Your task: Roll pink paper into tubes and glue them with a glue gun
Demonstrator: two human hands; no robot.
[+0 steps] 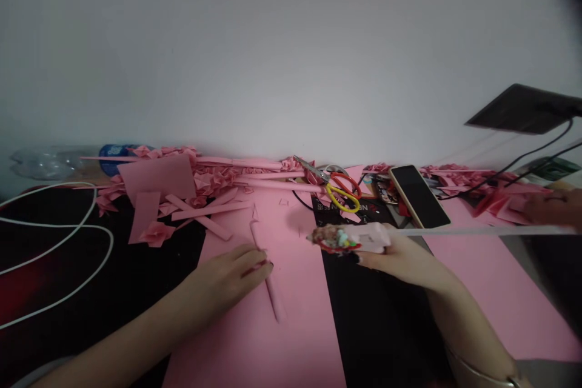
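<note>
My left hand (240, 273) lies over a thin rolled pink paper tube (274, 297), its fingers curled on it and pressing it against a large pink sheet (300, 327). The tube slants across the sheet. My right hand (404, 257) grips a small white object with colourful raised decorations (339, 237), pointing left above the sheet's right edge. What kind of thing it is I cannot make out. From its right end a whitish strip or cord (482, 231) runs to the right side of the view.
Folded pink paper flowers (209, 180) and paper strips pile along the wall. Yellow- and red-handled scissors (343, 194) and a phone (419, 197) lie at the back. A plastic bottle (54, 162) and white cable (102, 267) are left. A dark panel (522, 109) juts in at right.
</note>
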